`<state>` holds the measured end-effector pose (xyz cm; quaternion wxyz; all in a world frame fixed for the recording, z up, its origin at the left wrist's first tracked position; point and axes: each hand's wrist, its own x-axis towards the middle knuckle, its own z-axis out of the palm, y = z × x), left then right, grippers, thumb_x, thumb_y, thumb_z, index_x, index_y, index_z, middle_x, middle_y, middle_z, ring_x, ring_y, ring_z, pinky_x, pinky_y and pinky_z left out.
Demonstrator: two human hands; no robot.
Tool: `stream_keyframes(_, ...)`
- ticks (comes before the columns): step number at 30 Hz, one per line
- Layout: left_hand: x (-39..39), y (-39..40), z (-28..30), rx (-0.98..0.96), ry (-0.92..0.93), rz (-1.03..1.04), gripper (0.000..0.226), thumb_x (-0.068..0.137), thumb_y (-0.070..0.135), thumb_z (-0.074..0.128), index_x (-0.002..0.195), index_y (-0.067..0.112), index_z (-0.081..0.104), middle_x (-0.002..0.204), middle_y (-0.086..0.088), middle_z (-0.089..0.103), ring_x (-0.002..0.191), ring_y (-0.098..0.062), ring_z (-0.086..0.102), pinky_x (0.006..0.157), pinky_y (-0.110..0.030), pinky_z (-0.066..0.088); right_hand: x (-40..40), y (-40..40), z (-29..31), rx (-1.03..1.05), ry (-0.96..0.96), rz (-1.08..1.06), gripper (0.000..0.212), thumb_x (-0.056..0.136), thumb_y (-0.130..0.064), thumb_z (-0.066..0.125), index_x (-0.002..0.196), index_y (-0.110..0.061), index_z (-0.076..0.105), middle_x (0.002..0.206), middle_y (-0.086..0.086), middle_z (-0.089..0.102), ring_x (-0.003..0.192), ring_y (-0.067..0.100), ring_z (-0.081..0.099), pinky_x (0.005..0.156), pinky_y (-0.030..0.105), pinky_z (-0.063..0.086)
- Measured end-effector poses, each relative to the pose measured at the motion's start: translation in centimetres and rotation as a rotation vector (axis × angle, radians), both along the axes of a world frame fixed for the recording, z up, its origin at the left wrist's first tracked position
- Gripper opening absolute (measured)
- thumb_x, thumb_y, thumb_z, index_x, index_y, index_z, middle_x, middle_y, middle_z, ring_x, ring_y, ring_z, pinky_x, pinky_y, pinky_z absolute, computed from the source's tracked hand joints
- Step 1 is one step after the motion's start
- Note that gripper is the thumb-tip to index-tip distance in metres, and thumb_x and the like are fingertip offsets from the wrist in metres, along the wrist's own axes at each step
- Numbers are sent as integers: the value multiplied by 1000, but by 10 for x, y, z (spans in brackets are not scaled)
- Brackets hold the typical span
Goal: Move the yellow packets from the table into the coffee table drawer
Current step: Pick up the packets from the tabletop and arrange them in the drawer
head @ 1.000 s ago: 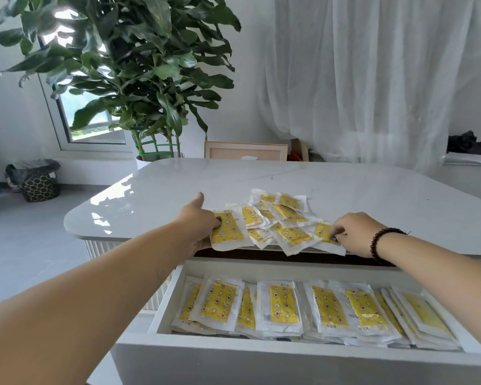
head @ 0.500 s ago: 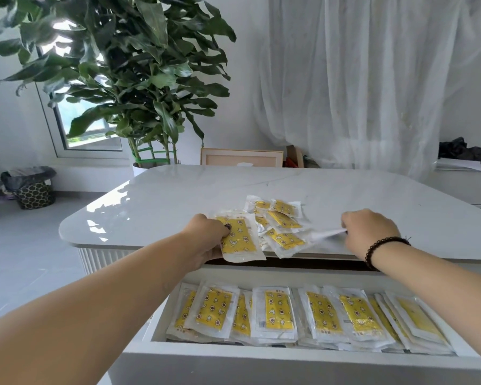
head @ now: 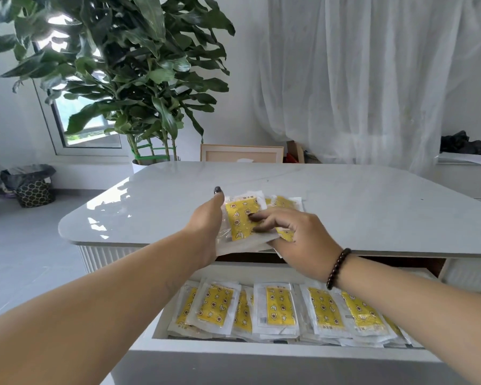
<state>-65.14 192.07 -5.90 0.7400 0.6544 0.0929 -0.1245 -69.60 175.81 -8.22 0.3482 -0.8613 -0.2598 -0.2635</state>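
A stack of yellow packets (head: 240, 222), clear-wrapped with a star pattern, sits gathered between both hands at the near edge of the desk (head: 358, 207), partly overhanging that edge; a few more packets (head: 285, 202) lie on the desktop just behind the stack, partly hidden by it. The desk has a glossy pale-grey top with rounded corners; it stands on a grey floor in a white-walled room, with a large potted plant (head: 128, 79) beyond its far left corner, a window (head: 89, 134) behind the plant, a sheer white curtain (head: 358, 79) to the right, a light wooden frame (head: 242, 153) leaning past the far edge, and a patterned bin (head: 34, 187) lined with a dark bag on the floor at the left.

The left hand (head: 206, 232) grips the stack's left side, thumb straight up along the edge and fingers hidden beneath the packets; the right hand (head: 297, 240), a dark bead bracelet (head: 338, 269) on its wrist, has its fingers curled over the stack's top and right side, pressing on the top packet.

Below the desk's edge the white drawer (head: 261, 354) stands pulled out; it holds a row of drawer packets (head: 278, 309) overlapping one another from left to right, yellow faces up.
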Motion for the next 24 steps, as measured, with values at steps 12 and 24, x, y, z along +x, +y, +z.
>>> stream_keyframes(12, 13, 18, 5, 195, -135, 205, 18, 95, 20, 58, 107, 9, 50, 78, -3, 50, 69, -20, 53, 68, -30, 45, 22, -30, -20, -286, 346, -349, 59, 85, -31, 63, 138, -26, 37, 144, -9, 35, 133, 7, 34, 107, 23, 31)
stream_keyframes(24, 18, 33, -8, 325, -36, 34, 24, 92, 9, 56, 89, 19, 77, 101, -7, 69, 97, -29, 68, 92, -47, 55, 53, -40, -14, -272, 128, -608, 28, 97, -25, 44, 75, -14, 56, 69, 0, 53, 69, 23, 53, 61, 30, 44)
